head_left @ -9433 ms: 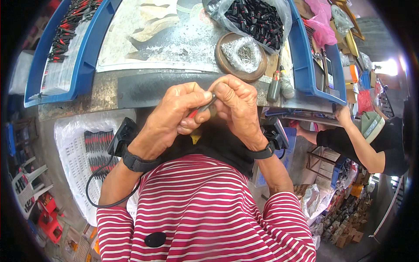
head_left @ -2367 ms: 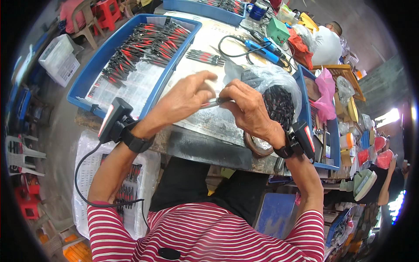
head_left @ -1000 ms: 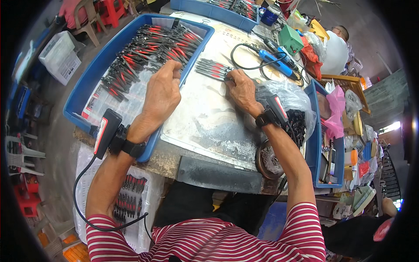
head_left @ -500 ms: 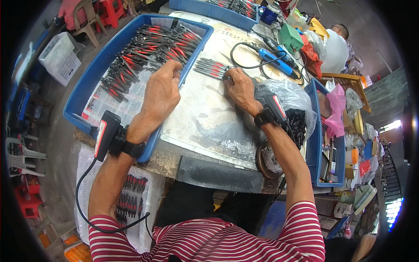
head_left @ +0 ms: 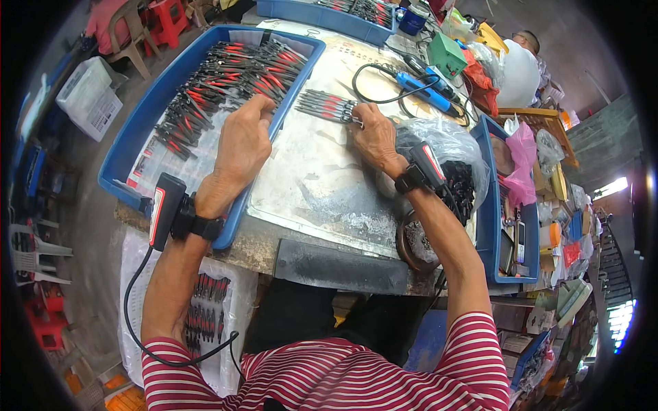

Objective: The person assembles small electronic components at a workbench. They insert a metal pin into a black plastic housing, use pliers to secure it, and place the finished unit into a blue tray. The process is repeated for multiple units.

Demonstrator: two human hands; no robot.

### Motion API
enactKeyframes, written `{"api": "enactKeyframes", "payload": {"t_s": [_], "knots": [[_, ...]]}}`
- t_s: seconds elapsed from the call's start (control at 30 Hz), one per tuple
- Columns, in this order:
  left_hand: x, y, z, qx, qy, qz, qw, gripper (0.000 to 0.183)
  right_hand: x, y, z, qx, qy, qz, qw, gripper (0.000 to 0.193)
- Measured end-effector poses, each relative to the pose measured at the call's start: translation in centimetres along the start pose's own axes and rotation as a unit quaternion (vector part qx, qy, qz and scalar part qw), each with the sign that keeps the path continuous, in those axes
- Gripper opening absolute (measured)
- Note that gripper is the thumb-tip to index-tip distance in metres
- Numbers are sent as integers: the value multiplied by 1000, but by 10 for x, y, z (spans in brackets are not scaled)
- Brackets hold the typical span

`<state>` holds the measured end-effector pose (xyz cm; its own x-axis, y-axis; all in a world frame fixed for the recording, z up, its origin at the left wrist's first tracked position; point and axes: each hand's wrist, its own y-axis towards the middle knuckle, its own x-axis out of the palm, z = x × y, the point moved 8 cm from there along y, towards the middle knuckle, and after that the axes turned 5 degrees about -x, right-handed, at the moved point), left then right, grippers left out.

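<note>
A short row of slim black-and-red tools (head_left: 325,105) lies side by side on the pale, worn work sheet (head_left: 312,181). My right hand (head_left: 375,137) is at the row's right end, thumb and fingers pinched on the end of one tool. Over the right rim of a large blue tray (head_left: 290,95), my left hand (head_left: 242,140) is closed with fingers curled. Its fingertips are turned away, so what they hold, if anything, is hidden. Inside that tray a big heap of the same kind of tools (head_left: 195,103) is spread on paper.
Right of my right hand are a clear plastic bag (head_left: 435,140) of dark parts and a round bowl (head_left: 416,240). Blue-bodied corded tools (head_left: 428,92) and a green box (head_left: 447,55) stand farther back. Another blue tray (head_left: 487,205) is at the right; a person (head_left: 524,68) sits beyond.
The whole view has shifted slightly left. Both hands keep nearly the same places, my right at the row's end and my left over the tray rim.
</note>
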<state>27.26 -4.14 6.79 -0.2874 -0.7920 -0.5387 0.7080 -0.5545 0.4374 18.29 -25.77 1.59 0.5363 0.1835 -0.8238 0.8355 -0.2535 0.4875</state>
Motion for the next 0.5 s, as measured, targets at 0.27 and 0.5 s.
{"api": "enactKeyframes", "payload": {"t_s": [0.27,0.5], "knots": [[2,-2,1,14,39,-2,999,19,4,-5,17,63,7,-14,998,25],[3,-2,2,17,47,-9,999,18,7,-3,17,66,19,-24,997,23]]}}
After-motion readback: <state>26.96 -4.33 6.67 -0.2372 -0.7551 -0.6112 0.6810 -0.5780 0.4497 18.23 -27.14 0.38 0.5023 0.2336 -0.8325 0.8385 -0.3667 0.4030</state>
